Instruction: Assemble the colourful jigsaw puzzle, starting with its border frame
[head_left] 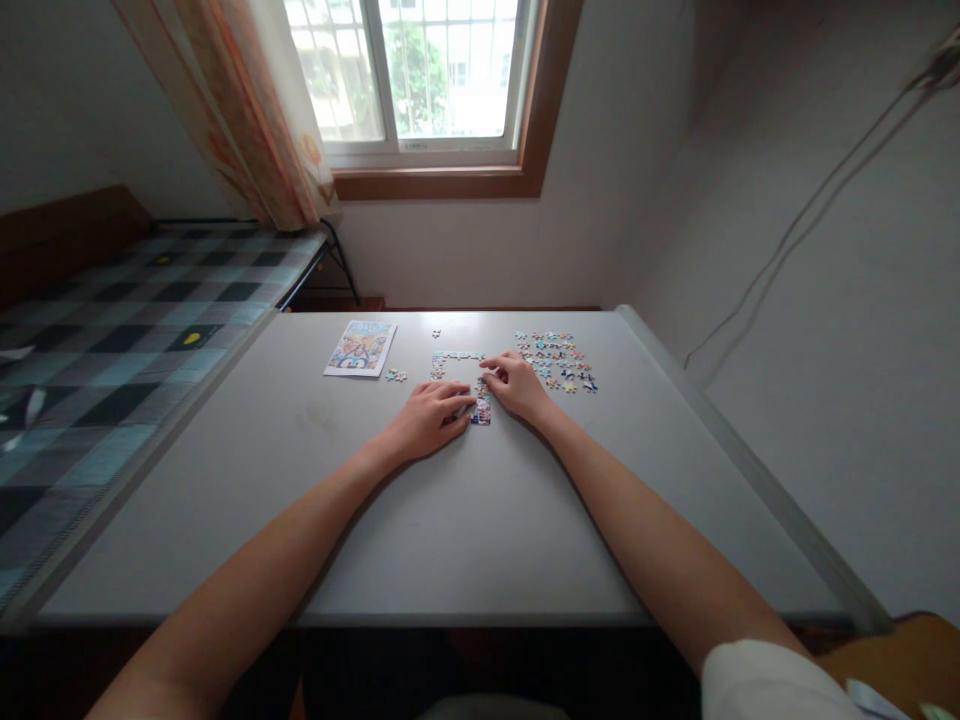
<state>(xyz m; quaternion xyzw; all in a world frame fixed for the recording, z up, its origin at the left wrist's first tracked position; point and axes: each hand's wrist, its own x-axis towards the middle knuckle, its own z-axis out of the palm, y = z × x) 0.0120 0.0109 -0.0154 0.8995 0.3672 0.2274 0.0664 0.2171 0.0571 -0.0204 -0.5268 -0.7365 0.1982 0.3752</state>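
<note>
Joined jigsaw pieces form a partial puzzle frame (482, 412) on the grey-white table, with bare table inside it. My left hand (433, 415) lies over the frame's lower left part with its fingers spread, hiding some of it. At the frame's right side, my right hand (515, 383) has its thumb and index finger bent close together; anything between them is too small to make out. Several loose pieces (555, 357) lie in rows to the right of my right hand. A small cluster of pieces (396, 376) rests left of the frame, and a single piece (436, 333) lies above it.
A printed picture sheet (361, 349) lies at the table's back left. The table (480, 530) stands below a window (450, 70) with a curtain (255, 110). A bed with a checked cover (150, 320) is at the left. A cable (780, 245) hangs along the right wall.
</note>
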